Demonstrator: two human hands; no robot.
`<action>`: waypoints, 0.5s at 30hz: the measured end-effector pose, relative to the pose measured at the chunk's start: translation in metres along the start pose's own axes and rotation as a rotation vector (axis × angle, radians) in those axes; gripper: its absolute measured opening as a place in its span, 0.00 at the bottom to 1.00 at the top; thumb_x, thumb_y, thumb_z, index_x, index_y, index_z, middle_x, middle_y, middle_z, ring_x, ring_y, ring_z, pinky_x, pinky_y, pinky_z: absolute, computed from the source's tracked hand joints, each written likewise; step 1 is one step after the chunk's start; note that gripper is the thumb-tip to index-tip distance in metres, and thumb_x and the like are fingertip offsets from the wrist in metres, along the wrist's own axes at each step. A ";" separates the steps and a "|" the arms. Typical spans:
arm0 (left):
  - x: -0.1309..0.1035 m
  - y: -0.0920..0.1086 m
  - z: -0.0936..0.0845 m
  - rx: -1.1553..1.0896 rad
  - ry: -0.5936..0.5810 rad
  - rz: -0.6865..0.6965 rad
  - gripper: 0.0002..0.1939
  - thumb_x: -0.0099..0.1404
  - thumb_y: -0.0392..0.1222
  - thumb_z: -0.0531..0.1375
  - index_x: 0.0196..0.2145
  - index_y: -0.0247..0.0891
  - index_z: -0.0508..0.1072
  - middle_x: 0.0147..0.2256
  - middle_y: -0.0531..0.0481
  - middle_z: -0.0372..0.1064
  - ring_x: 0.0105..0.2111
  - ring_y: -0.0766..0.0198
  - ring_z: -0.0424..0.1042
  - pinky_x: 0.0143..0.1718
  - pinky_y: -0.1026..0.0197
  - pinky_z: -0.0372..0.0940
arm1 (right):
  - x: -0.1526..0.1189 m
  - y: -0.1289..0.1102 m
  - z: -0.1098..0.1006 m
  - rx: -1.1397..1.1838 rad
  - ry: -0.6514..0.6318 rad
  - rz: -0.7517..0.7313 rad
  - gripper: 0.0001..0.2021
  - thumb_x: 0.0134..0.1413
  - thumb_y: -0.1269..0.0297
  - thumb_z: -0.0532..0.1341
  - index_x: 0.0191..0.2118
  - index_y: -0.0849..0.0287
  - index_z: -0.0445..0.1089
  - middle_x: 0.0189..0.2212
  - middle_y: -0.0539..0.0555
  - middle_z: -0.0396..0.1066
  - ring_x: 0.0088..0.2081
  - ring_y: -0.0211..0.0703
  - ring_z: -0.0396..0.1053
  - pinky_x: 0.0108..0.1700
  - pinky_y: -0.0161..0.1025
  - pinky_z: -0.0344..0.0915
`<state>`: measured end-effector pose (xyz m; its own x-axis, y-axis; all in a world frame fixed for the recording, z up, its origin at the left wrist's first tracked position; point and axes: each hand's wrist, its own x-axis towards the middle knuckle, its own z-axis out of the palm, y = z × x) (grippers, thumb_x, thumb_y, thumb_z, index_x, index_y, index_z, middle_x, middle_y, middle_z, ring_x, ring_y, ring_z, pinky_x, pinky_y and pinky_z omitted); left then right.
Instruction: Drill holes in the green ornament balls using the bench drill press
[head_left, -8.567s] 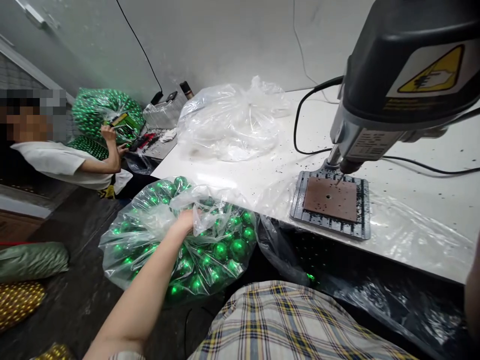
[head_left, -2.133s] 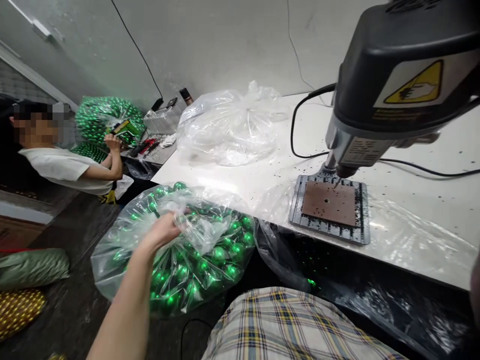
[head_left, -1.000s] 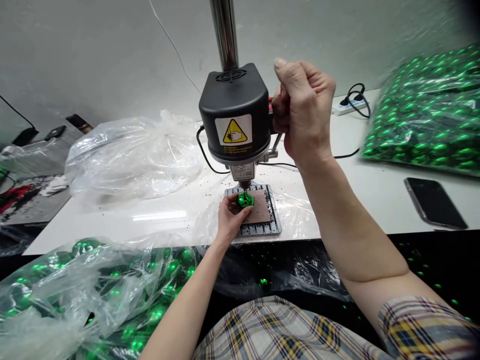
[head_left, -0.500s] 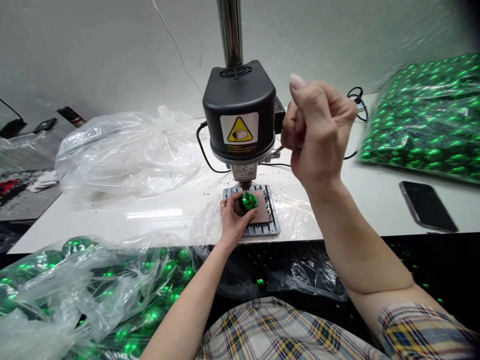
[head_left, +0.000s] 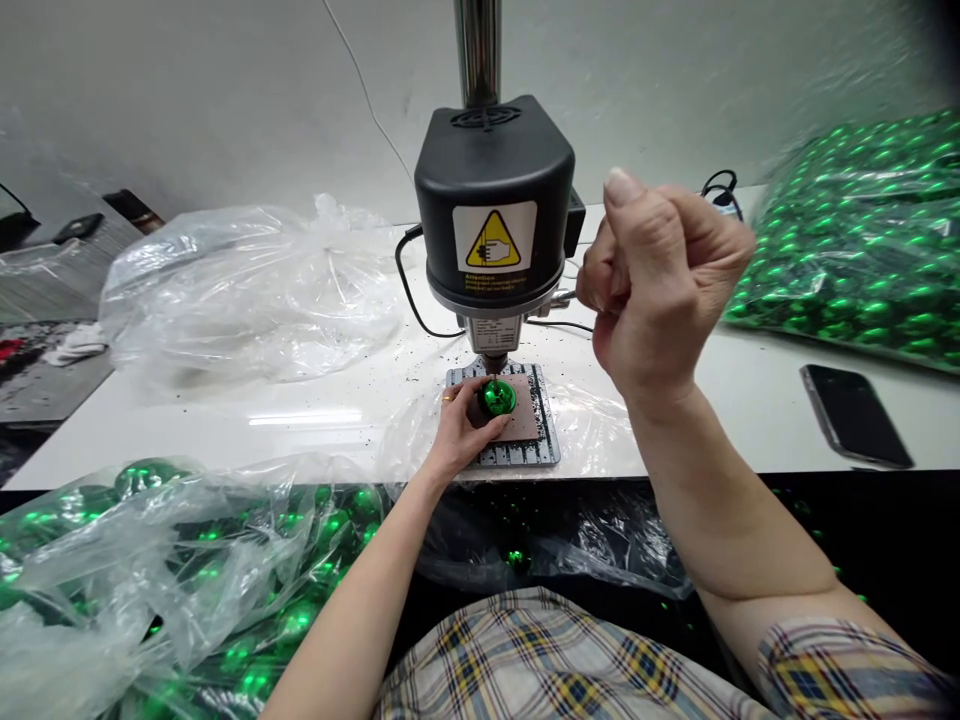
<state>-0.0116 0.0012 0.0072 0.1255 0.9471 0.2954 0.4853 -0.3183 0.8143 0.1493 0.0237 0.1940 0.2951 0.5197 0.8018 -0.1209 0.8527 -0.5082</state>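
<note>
A small black drill press [head_left: 495, 200] with a yellow hand-warning label stands on the white table. Under its chuck [head_left: 495, 365] a shiny green ball [head_left: 499, 397] rests on a brownish board [head_left: 525, 415] that lies over the slotted metal base [head_left: 551, 445]. My left hand [head_left: 465, 425] curls its thumb and fingers round the ball's left side and holds it there. To the right of the drill head, my right hand [head_left: 660, 280] is closed round the metal feed lever [head_left: 564, 298], most of which the fingers hide.
A clear bag of green balls [head_left: 862, 250] lies at the right, behind a black phone [head_left: 855, 415]. Another open bag of green balls [head_left: 300, 600] sits at the lower left. Crumpled clear plastic [head_left: 247, 290] covers the table's left. Dark shavings are scattered round the base.
My right hand on the lever has come slightly lower and nearer. The view has shifted a little, so the drill head appears larger and further right. My left hand still holds the ball.
</note>
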 end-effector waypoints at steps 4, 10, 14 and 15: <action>0.000 0.002 0.005 0.015 0.031 -0.008 0.28 0.54 0.42 0.68 0.53 0.43 0.69 0.48 0.46 0.67 0.53 0.53 0.64 0.56 0.50 0.60 | -0.002 0.001 0.000 -0.038 0.001 -0.001 0.25 0.61 0.66 0.60 0.17 0.63 0.49 0.13 0.47 0.48 0.15 0.26 0.46 0.17 0.30 0.45; 0.001 0.005 0.010 -0.014 0.105 -0.039 0.29 0.53 0.49 0.70 0.51 0.42 0.71 0.46 0.45 0.70 0.51 0.52 0.65 0.55 0.48 0.61 | -0.004 -0.001 -0.003 -0.118 -0.009 0.072 0.27 0.60 0.54 0.61 0.19 0.62 0.49 0.15 0.47 0.48 0.16 0.27 0.49 0.18 0.31 0.50; 0.001 -0.002 0.013 -0.099 0.076 0.001 0.27 0.55 0.45 0.69 0.52 0.43 0.70 0.49 0.45 0.70 0.54 0.52 0.64 0.57 0.47 0.60 | -0.004 -0.003 -0.003 -0.121 -0.003 0.080 0.27 0.58 0.55 0.63 0.18 0.62 0.48 0.14 0.48 0.48 0.16 0.29 0.48 0.18 0.35 0.48; 0.001 -0.004 0.014 -0.144 0.065 0.002 0.28 0.55 0.44 0.69 0.53 0.43 0.69 0.50 0.45 0.69 0.54 0.52 0.65 0.57 0.48 0.60 | -0.004 -0.004 -0.003 -0.129 -0.003 0.082 0.27 0.58 0.56 0.63 0.18 0.62 0.48 0.14 0.48 0.49 0.16 0.29 0.48 0.17 0.35 0.47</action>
<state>-0.0015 0.0037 -0.0025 0.0681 0.9434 0.3245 0.3555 -0.3269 0.8756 0.1510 0.0184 0.1916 0.2862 0.5875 0.7569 -0.0218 0.7938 -0.6078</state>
